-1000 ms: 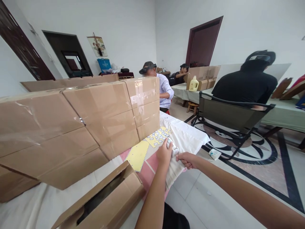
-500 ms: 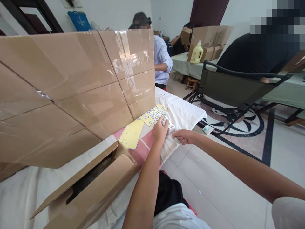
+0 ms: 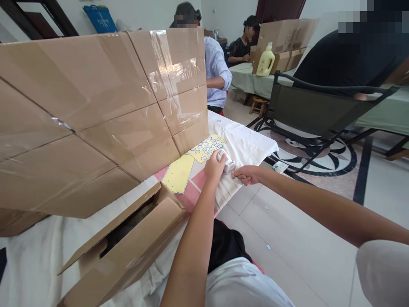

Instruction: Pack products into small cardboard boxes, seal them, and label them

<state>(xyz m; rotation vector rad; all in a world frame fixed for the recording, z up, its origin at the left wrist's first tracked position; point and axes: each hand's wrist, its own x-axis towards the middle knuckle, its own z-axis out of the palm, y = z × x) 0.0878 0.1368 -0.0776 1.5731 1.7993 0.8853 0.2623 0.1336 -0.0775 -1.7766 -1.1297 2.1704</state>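
Observation:
My left hand [image 3: 213, 165] is closed around a small grey-white cylindrical object [image 3: 226, 162] above the table's right edge. My right hand [image 3: 245, 175] pinches the near end of that same object, fingers pressed together. Just beyond the hands lies a yellow sheet [image 3: 206, 149] covered with several small pale stickers. A second, bare yellow sheet [image 3: 178, 173] lies nearer me on a pink mat [image 3: 196, 183]. All rest on a white cloth [image 3: 246, 146].
A taped cardboard wall [image 3: 105, 111] stands along the table's left. An open cardboard box [image 3: 128, 247] lies near me. A folding chair [image 3: 315, 113] with a seated person is on the right. Other people sit at tables beyond. A small packet [image 3: 280, 167] lies on the floor.
The camera tilted down and drew closer over the second. Both hands stayed closed on the small cylinder in the same spot by the sticker sheet.

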